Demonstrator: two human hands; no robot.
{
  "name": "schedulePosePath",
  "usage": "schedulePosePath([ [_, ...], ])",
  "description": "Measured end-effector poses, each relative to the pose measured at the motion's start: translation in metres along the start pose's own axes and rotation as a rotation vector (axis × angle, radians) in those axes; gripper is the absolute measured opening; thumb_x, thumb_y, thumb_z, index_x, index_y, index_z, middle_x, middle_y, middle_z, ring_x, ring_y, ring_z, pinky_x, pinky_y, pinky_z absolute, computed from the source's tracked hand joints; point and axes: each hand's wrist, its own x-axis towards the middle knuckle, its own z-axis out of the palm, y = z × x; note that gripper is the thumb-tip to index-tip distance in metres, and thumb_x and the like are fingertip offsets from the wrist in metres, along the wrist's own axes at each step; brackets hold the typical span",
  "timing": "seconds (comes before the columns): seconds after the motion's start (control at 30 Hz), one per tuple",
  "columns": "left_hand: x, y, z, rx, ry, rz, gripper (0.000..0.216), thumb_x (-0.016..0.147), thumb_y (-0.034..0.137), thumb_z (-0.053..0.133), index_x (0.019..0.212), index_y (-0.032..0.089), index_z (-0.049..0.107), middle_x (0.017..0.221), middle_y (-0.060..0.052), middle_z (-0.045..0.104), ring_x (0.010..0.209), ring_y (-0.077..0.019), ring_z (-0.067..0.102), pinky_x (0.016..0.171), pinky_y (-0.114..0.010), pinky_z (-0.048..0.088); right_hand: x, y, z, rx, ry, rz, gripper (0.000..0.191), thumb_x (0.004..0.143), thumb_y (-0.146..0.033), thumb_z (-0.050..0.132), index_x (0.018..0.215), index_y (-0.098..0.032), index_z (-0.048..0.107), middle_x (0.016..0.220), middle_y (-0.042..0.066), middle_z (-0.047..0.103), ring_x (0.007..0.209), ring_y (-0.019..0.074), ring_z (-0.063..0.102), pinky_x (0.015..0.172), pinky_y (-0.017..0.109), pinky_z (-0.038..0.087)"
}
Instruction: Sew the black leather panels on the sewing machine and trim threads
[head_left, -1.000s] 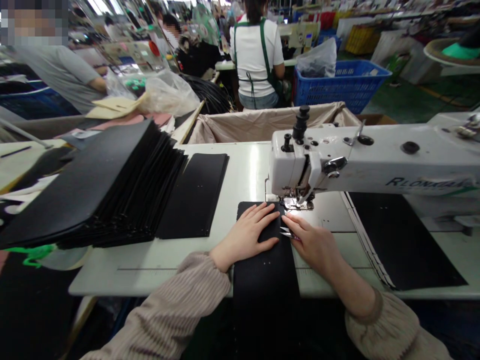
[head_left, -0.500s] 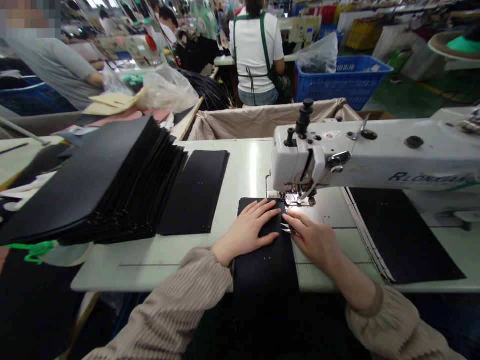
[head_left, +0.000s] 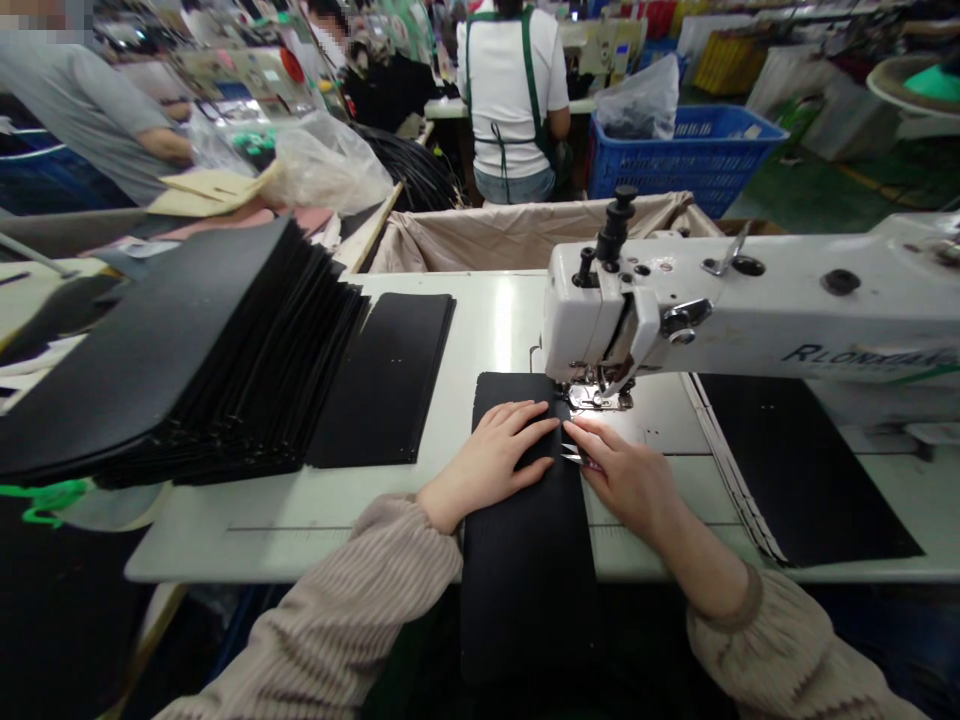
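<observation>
The left hand lies flat, gripping nothing, on the black panel at the sewing machine; the right hand grasps snips by the panel's edge.

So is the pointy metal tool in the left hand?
No, the pointy metal tool is in the right hand, while the left hand rests on the black panel.

Panel between stacked panels, left, and sewing machine, right; bin behind the table.
</observation>
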Motion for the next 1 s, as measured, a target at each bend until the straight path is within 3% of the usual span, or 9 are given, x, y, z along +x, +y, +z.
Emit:
schedulePosePath([
  [1.0, 0.0005, -0.0001, 0.0018, 0.023, 0.029, 0.019, 0.044, 0.096, 0.031, 0.055, 0.139, 0.028, 0.050, 0.148, -0.008, 0.046, 0.137, -0.0272, 0.042, 0.116, -0.049, 0.034, -0.0005, -0.0005, 0.0004, 0.000, 0.003, 0.002, 0.048, 0.096, -0.028, 0.045, 0.144, -0.031, 0.048, 0.147, 0.003, 0.052, 0.101, 0.0195, 0.069, 0.075, 0.030, 0.057],
])
